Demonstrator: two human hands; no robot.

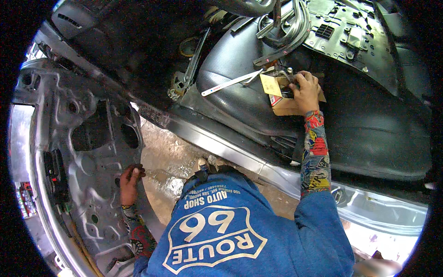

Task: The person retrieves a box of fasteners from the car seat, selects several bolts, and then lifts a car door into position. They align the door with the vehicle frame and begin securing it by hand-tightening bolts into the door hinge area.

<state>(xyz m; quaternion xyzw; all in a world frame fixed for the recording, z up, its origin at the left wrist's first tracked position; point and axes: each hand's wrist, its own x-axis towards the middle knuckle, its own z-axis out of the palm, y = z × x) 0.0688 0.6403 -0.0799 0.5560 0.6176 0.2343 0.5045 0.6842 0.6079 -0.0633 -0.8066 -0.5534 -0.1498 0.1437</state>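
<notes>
Resting on the black seat, an open box is lying directly beneath the right hand, ahead and to the right of the person's trunk. The right hand is covering the box's right side, its fingers bending down into the opening; whether they are grasping one of the dark pieces inside is not showing. With its forearm spanning the sill, this hand is lying by far the nearer of the two. The left hand is hanging well apart, just beside the inner face of the door, its fingers half curled; whether it is holding anything is not showing either. From there, the box is lying up and to the right, beyond the sill. Its flaps are spreading leftward and toward the person, while its long axis is not showing clearly. Just beside the left flap, a white strip is slanting from lower left to upper right, its upper end pointing toward the box. Beyond, curved trims are lying beside a panel.
</notes>
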